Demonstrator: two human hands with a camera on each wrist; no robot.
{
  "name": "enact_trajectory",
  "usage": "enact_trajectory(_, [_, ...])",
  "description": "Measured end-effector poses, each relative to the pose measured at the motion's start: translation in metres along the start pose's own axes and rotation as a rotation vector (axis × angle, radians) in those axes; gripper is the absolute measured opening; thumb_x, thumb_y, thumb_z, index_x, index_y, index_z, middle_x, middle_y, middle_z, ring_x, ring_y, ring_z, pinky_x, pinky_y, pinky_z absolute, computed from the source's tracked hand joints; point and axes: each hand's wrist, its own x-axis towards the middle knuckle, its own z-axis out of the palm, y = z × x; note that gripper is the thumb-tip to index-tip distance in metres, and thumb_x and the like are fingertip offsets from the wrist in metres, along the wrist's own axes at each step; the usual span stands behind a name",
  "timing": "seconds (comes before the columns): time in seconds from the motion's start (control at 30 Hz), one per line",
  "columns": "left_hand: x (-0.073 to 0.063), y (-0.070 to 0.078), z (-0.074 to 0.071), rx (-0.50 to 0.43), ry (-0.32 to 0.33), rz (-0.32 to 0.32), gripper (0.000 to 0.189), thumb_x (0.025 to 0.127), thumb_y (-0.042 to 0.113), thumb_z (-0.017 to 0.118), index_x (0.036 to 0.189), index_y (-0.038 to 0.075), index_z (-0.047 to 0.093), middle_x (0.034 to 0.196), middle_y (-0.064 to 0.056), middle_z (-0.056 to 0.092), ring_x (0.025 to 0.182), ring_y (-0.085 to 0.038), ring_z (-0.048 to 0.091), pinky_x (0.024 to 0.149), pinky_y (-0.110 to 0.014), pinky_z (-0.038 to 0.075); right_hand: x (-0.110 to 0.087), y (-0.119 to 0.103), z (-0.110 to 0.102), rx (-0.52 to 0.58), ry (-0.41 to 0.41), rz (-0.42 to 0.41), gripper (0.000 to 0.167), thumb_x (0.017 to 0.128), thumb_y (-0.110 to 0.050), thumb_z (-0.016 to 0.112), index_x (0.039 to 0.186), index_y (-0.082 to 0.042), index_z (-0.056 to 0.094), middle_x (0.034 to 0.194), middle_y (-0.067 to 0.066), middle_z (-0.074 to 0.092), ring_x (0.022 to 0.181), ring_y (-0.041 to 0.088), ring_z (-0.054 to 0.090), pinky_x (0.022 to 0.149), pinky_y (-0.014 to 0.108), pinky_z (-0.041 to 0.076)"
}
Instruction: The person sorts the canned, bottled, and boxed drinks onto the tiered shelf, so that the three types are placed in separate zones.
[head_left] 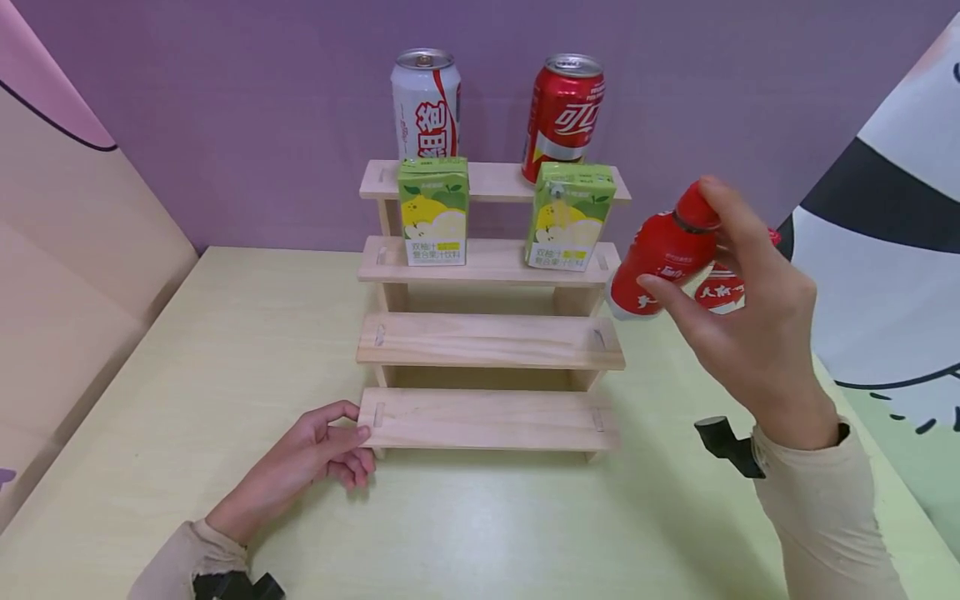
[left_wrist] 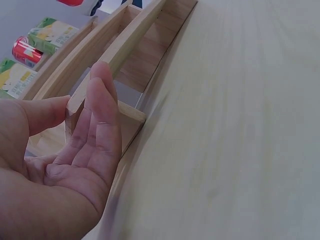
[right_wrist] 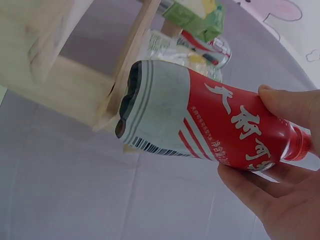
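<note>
My right hand (head_left: 765,317) holds a red cola bottle (head_left: 663,258), tilted, in the air to the right of a four-step wooden display rack (head_left: 491,342). In the right wrist view, thumb and fingers grip the bottle (right_wrist: 225,120) near its capped end, its base towards the rack. My left hand (head_left: 322,450) pinches the left end of the lowest step; the left wrist view shows thumb and fingers on either side of the board's corner (left_wrist: 77,102). On the second step from the top stand two green juice cartons (head_left: 435,212), side by side with a gap.
A white can (head_left: 426,104) and a red cola can (head_left: 566,117) stand on the top step. Another red bottle (head_left: 720,287) is partly hidden behind my right hand. The rack stands on a pale wooden table (head_left: 465,525), with a purple wall (head_left: 300,125) behind.
</note>
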Motion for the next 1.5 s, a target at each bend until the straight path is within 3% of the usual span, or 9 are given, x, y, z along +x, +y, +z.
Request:
enact_trajectory(0.13, [0.0,-0.001,-0.001,-0.001,0.002,-0.006,0.019,0.104,0.016,0.054,0.11,0.001,0.045,0.082,-0.014,0.071,0.068,-0.019,0.067,0.063,-0.029,0.056,0.003,-0.008,0.009,0.031,-0.022,-0.027,0.092,0.068,0.009,0.087,0.147,-0.008,0.044,0.135,0.015,0.06,0.111,0.035,0.063,0.094,0.01,0.042])
enact_trajectory(0.43, [0.001,-0.003,-0.002,0.0,-0.002,0.005,0.018,0.103,0.017,0.055,0.108,0.003,0.045,0.083,-0.013,0.071,0.069,-0.02,0.068,0.063,-0.03,0.057,0.009,-0.023,0.033,0.159,-0.062,-0.084,0.089,0.07,0.007,0.086,0.147,-0.006,0.045,0.135,0.011,0.06,0.115,0.024,0.062,0.097,0.018,0.047])
enact_trajectory(0.63, [0.001,-0.001,-0.002,0.005,0.003,0.01,0.019,0.103,0.017,0.055,0.109,0.003,0.045,0.082,-0.012,0.072,0.069,-0.02,0.068,0.063,-0.03,0.057,0.014,-0.032,0.052,0.23,-0.109,-0.069,0.087,0.073,0.004,0.085,0.148,-0.009,0.044,0.136,0.009,0.059,0.119,0.022,0.06,0.096,0.021,0.049])
enact_trajectory(1.0, [0.0,0.0,-0.004,0.011,0.005,0.017,0.019,0.104,0.016,0.055,0.109,0.0,0.045,0.082,-0.014,0.071,0.068,-0.019,0.068,0.062,-0.029,0.057,0.021,-0.048,0.095,0.356,-0.205,-0.091,0.084,0.079,-0.003,0.083,0.15,-0.011,0.04,0.139,0.008,0.055,0.124,0.017,0.054,0.09,0.04,0.056])
enact_trajectory(1.2, [-0.001,0.0,-0.002,0.02,0.006,0.014,0.02,0.104,0.017,0.055,0.109,0.0,0.045,0.082,-0.016,0.071,0.068,-0.019,0.068,0.062,-0.03,0.057,0.022,-0.057,0.114,0.411,-0.24,-0.126,0.081,0.08,-0.006,0.083,0.149,-0.01,0.04,0.141,0.007,0.054,0.126,0.016,0.051,0.091,0.038,0.055])
enact_trajectory(1.5, [0.0,-0.001,-0.001,0.019,0.0,0.024,0.019,0.104,0.017,0.054,0.109,0.001,0.047,0.082,-0.014,0.071,0.068,-0.02,0.069,0.063,-0.03,0.057,0.024,-0.065,0.131,0.433,-0.252,-0.117,0.081,0.082,-0.007,0.082,0.15,-0.012,0.038,0.142,0.005,0.053,0.126,0.014,0.052,0.093,0.034,0.054])
